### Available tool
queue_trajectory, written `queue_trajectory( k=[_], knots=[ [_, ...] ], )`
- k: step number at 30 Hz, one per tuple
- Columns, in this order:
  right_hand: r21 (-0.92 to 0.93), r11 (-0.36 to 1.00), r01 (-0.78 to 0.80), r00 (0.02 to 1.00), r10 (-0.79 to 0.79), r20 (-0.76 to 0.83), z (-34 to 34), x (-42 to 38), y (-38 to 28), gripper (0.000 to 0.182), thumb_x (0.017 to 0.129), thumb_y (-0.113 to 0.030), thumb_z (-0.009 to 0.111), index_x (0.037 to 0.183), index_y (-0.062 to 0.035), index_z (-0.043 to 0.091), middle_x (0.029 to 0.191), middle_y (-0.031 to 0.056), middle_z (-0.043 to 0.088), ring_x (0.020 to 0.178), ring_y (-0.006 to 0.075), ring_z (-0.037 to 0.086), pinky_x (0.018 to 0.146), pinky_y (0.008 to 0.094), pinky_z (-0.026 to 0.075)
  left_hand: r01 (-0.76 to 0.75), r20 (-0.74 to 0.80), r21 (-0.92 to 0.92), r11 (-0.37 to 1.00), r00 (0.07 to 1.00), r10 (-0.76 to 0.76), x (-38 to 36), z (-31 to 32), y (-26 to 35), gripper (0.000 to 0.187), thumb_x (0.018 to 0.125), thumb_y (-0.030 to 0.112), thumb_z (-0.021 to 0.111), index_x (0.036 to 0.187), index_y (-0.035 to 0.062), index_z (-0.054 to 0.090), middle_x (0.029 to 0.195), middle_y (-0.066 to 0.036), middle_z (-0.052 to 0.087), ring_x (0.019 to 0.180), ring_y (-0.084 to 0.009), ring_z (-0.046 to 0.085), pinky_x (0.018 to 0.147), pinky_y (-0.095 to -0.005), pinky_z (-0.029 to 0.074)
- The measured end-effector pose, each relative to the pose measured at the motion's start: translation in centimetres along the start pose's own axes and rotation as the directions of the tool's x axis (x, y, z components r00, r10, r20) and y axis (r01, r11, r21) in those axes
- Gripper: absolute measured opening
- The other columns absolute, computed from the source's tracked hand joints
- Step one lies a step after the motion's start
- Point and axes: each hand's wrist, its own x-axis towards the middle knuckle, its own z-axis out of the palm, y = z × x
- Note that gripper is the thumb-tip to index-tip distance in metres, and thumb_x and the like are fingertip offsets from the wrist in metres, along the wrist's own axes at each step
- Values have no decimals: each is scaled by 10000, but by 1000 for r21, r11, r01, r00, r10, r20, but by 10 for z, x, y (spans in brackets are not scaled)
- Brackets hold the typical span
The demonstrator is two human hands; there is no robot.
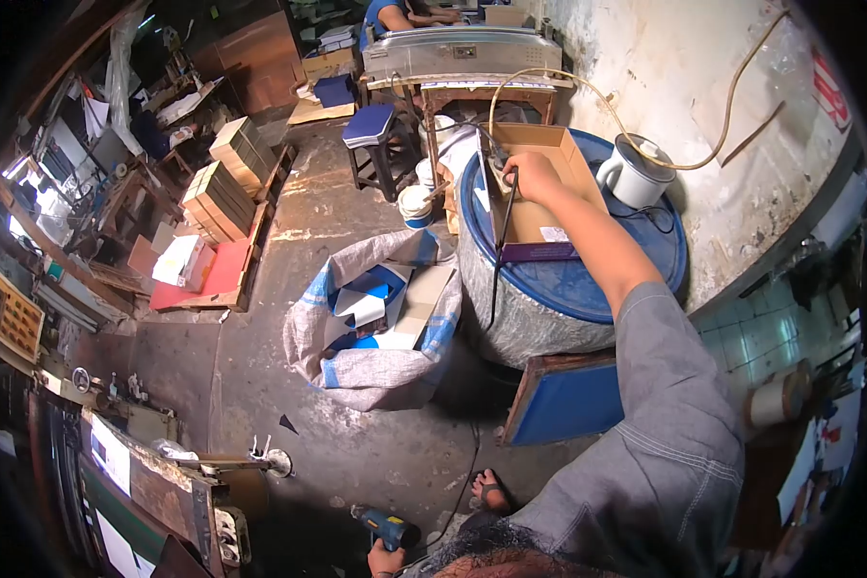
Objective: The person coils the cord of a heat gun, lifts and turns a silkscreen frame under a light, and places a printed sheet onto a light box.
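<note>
My right hand (531, 174) reaches out on a grey-sleeved arm to the open cardboard box (549, 144), which lies on top of a blue barrel (568, 279). It is closed around a thin black cord (499, 255) at the box's left edge. The cord hangs down the barrel's side toward the floor. My left hand (385, 559) is low at the bottom of the view, gripping a blue and yellow power drill (383, 527) near the concrete floor. A purple strip (539, 252) lies at the near end of the box.
A white woven sack (356, 371) full of blue and white card scraps stands left of the barrel. A white jug (634, 175) sits on the barrel. A blue board (564, 397) leans against it. A blue stool (371, 127), stacked cartons (223, 197) and another person (390, 14) at a machine (462, 53) lie beyond.
</note>
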Motion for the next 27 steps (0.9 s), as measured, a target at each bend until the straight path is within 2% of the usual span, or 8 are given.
queue_trajectory(
  k=[3,9,12,15,18,21,24,27],
  knots=[
    [-86,995,44,999,-45,-13,2,3,1,137,750,-94,664,865,-88,739,871,160,699,859,335,671,767,414,524,-1,-1,6,1000,1000,1,2,0,-1,451,828,363,639,1185,97,566,992,-225,675,929,-440,628,783,-485,492],
    [-20,999,34,999,-35,-35,0,3,8,165,751,-49,628,871,-95,731,877,171,698,878,339,668,774,416,520,4,5,25,1000,1000,-4,0,-2,-4,460,825,355,640,1198,97,560,997,-231,674,936,-438,630,788,-487,491],
    [34,999,34,998,-33,-47,-4,1,8,175,741,-90,679,911,-100,721,882,170,698,874,339,669,771,417,520,3,9,43,999,1000,-3,-1,-5,-9,465,824,351,640,1205,97,557,1000,-233,674,939,-437,631,791,-487,491],
    [107,992,-62,997,67,-38,-9,-7,0,198,742,-140,722,936,-104,711,887,165,699,868,341,668,774,419,519,-2,12,62,998,1000,1,-1,-7,-13,470,823,346,640,1212,98,554,1002,-236,674,942,-436,632,794,-488,491],
    [51,996,-67,984,74,-163,4,-15,-2,261,709,-190,763,940,-85,705,839,143,689,813,308,668,730,396,509,6,15,76,997,1000,-7,-3,-9,-12,471,822,342,640,1217,100,553,1006,-236,675,946,-435,634,795,-489,491],
    [51,994,-99,977,107,-186,10,-18,-5,231,738,-210,755,921,-85,692,846,159,675,837,334,657,748,412,504,11,14,71,997,1000,-12,-4,-9,-12,471,820,345,649,1210,96,556,1001,-231,676,941,-430,636,794,-485,494],
    [-82,996,-28,983,12,-181,12,-15,-2,180,776,-193,722,913,-85,682,850,177,665,865,363,645,767,425,501,9,9,60,998,1000,-9,-6,-9,-14,472,819,348,658,1200,88,558,999,-227,677,937,-426,637,793,-480,497],
    [-74,997,7,983,-21,-183,9,-13,-5,130,791,-167,693,882,-80,659,902,189,650,868,379,638,768,455,510,6,2,46,999,1000,-6,-6,-7,-14,472,817,350,666,1190,81,561,998,-223,678,933,-422,638,792,-475,500]
  ],
)
